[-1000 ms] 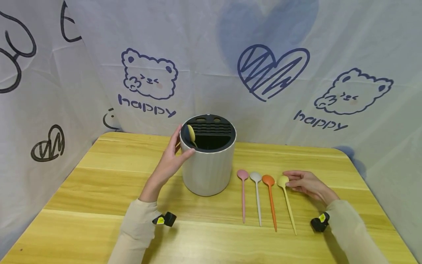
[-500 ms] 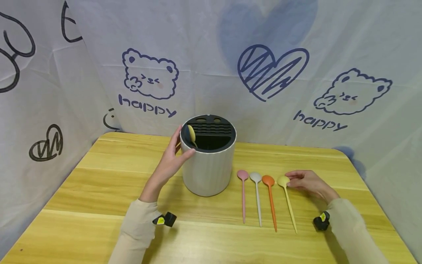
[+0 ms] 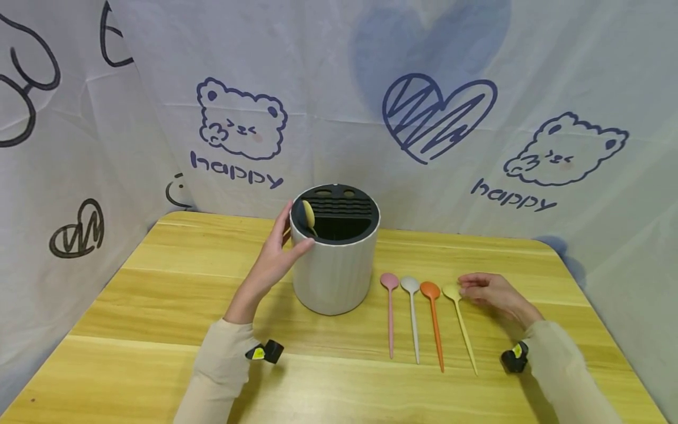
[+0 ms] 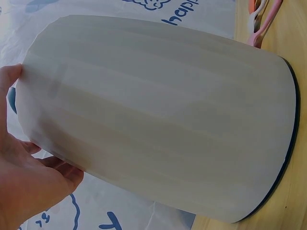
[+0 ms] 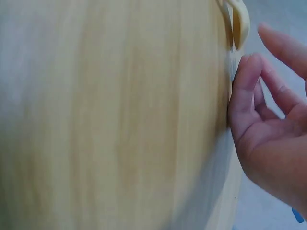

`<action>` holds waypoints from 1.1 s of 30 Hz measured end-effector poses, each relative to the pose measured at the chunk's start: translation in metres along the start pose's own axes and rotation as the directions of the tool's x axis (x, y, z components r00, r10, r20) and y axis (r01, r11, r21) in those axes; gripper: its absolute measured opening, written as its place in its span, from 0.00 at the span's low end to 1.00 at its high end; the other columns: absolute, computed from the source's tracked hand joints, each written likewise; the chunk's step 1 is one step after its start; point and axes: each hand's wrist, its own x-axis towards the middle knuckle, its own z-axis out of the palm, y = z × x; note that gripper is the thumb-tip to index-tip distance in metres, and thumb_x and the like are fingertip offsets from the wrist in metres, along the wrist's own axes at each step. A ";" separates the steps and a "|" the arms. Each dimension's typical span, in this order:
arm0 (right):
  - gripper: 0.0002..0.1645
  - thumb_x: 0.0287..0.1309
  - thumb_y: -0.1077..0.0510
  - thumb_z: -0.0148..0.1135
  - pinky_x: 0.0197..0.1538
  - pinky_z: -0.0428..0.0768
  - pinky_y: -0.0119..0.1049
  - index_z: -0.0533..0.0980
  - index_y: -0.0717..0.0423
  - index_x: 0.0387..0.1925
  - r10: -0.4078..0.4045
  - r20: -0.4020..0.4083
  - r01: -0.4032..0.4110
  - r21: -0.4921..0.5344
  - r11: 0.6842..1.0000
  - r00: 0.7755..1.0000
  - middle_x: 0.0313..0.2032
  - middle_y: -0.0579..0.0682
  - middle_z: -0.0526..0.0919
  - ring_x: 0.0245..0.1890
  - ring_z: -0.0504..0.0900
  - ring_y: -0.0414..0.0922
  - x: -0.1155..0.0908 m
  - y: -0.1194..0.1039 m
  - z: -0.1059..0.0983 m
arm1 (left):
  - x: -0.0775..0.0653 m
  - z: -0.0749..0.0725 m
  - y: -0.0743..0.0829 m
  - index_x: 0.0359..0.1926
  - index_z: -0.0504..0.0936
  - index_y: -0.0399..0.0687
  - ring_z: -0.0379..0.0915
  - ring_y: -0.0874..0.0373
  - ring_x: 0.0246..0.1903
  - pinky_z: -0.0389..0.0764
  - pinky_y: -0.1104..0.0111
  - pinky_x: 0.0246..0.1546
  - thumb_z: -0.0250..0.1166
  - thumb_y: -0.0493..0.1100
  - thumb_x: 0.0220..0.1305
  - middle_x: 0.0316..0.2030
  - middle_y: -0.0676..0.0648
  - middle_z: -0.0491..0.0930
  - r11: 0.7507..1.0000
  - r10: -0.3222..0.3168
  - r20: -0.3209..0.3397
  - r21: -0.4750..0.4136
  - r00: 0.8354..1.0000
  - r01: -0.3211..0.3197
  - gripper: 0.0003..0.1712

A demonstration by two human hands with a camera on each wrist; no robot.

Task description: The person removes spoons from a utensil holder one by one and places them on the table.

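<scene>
A ribbed, off-white round utensil holder (image 3: pixel 333 277) with a black slotted top stands on the table. My left hand (image 3: pixel 272 262) holds its left side, thumb at the front near the rim and fingers behind; the left wrist view shows the hand (image 4: pixel 36 177) against its wall. A yellow spoon head (image 3: pixel 309 214) leans out of the holder's opening. To the right lie a pink spoon (image 3: pixel 391 312), a white spoon (image 3: pixel 413 312), an orange spoon (image 3: pixel 435 318) and a yellow spoon (image 3: pixel 463 321). My right hand (image 3: pixel 492 296) is beside that yellow spoon's bowl (image 5: pixel 241 24), fingers loosely bent, a small gap between.
The wooden table (image 3: pixel 175 306) runs under everything. A white cloth (image 3: pixel 339 88) with bear and heart drawings hangs behind it and at the sides. Black wrist devices (image 3: pixel 515 357) sit at both sleeves.
The right-hand yellow spoon's bowl has shifted slightly left, toward the orange one. The right hand stays beside it with small finger movements. The left hand and the holder have not visibly moved.
</scene>
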 end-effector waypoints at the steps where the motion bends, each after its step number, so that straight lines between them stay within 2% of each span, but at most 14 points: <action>1: 0.29 0.63 0.60 0.61 0.38 0.80 0.30 0.67 0.76 0.59 -0.001 -0.012 0.001 -0.009 1.000 1.000 0.41 0.48 0.80 0.36 0.77 0.36 -0.001 -0.001 0.001 | 0.000 0.000 0.000 0.77 0.42 0.50 0.40 0.49 0.73 0.50 0.55 0.70 0.61 0.50 0.64 0.75 0.47 0.42 1.000 0.002 0.001 0.000 1.000 -0.002 0.49; 5: 0.30 0.68 0.54 0.56 0.38 0.79 0.32 0.66 0.73 0.61 -0.023 -0.084 0.017 -0.076 0.997 0.996 0.49 0.56 0.79 0.40 0.75 0.39 -0.004 -0.011 0.005 | 0.000 0.000 0.000 0.77 0.42 0.51 0.40 0.49 0.73 0.50 0.55 0.70 0.61 0.52 0.64 0.75 0.48 0.41 1.000 -0.001 0.004 0.000 1.000 0.001 0.49; 8: 0.30 0.70 0.52 0.52 0.41 0.79 0.34 0.65 0.72 0.63 -0.054 -0.127 0.039 -0.119 0.992 0.990 0.56 0.65 0.73 0.47 0.75 0.47 -0.006 -0.023 0.011 | 0.000 0.000 0.000 0.77 0.42 0.51 0.40 0.50 0.73 0.50 0.56 0.70 0.61 0.52 0.64 0.75 0.48 0.41 1.000 -0.001 0.002 -0.001 1.000 0.001 0.49; 12: 0.30 0.71 0.52 0.51 0.46 0.80 0.38 0.64 0.71 0.65 -0.100 -0.154 0.077 -0.149 0.986 0.983 0.60 0.68 0.70 0.56 0.72 0.57 -0.010 -0.044 0.023 | 0.001 0.001 -0.001 0.77 0.42 0.49 0.40 0.49 0.73 0.50 0.55 0.70 0.61 0.49 0.64 0.75 0.47 0.42 1.000 0.014 0.001 -0.003 1.000 -0.014 0.49; 16: 0.28 0.70 0.54 0.52 0.46 0.81 0.41 0.67 0.69 0.63 -0.161 -0.167 0.134 -0.162 0.978 0.973 0.58 0.67 0.73 0.52 0.76 0.52 -0.017 -0.068 0.039 | 0.001 0.000 -0.003 0.77 0.42 0.49 0.40 0.49 0.73 0.49 0.54 0.70 0.60 0.47 0.64 0.75 0.46 0.42 1.000 0.020 0.000 -0.001 1.000 -0.020 0.48; 19: 0.26 0.69 0.55 0.55 0.45 0.82 0.41 0.69 0.69 0.61 -0.203 -0.158 0.182 -0.139 0.973 0.966 0.55 0.66 0.76 0.46 0.79 0.42 -0.022 -0.087 0.051 | 0.001 0.000 -0.003 0.77 0.42 0.48 0.40 0.48 0.73 0.49 0.54 0.70 0.60 0.47 0.64 0.75 0.46 0.42 1.000 0.019 -0.002 -0.001 1.000 -0.019 0.48; 21: 0.26 0.68 0.55 0.56 0.45 0.82 0.41 0.71 0.68 0.61 -0.222 -0.132 0.208 -0.113 0.972 0.966 0.54 0.64 0.77 0.44 0.80 0.40 -0.025 -0.099 0.058 | 0.000 0.000 -0.003 0.77 0.42 0.48 0.40 0.48 0.73 0.49 0.54 0.70 0.60 0.47 0.64 0.75 0.46 0.43 1.000 0.020 -0.005 -0.002 1.000 -0.020 0.48; 25: 0.26 0.67 0.53 0.58 0.46 0.82 0.41 0.73 0.66 0.60 -0.249 -0.064 0.245 -0.067 0.967 0.966 0.54 0.60 0.80 0.49 0.80 0.48 -0.029 -0.123 0.068 | 0.000 0.001 -0.002 0.77 0.43 0.47 0.41 0.48 0.72 0.49 0.54 0.70 0.60 0.47 0.63 0.75 0.45 0.43 1.000 0.019 -0.010 -0.004 1.000 -0.019 0.48; 28: 0.25 0.67 0.52 0.59 0.46 0.81 0.39 0.75 0.64 0.58 -0.269 -0.030 0.266 -0.080 0.961 0.963 0.52 0.59 0.81 0.51 0.79 0.52 -0.030 -0.141 0.074 | -0.001 0.001 -0.001 0.77 0.43 0.47 0.41 0.47 0.72 0.49 0.54 0.70 0.60 0.47 0.63 0.75 0.45 0.43 1.000 0.018 -0.009 -0.002 1.000 -0.018 0.48; 33: 0.22 0.66 0.54 0.59 0.44 0.81 0.39 0.76 0.64 0.56 -0.319 -0.003 0.316 -0.129 0.940 0.948 0.51 0.58 0.81 0.50 0.78 0.51 -0.034 -0.169 0.080 | 0.000 0.001 -0.001 0.77 0.43 0.48 0.41 0.47 0.72 0.49 0.54 0.70 0.60 0.47 0.63 0.75 0.45 0.43 1.000 0.017 -0.007 0.000 1.000 -0.017 0.48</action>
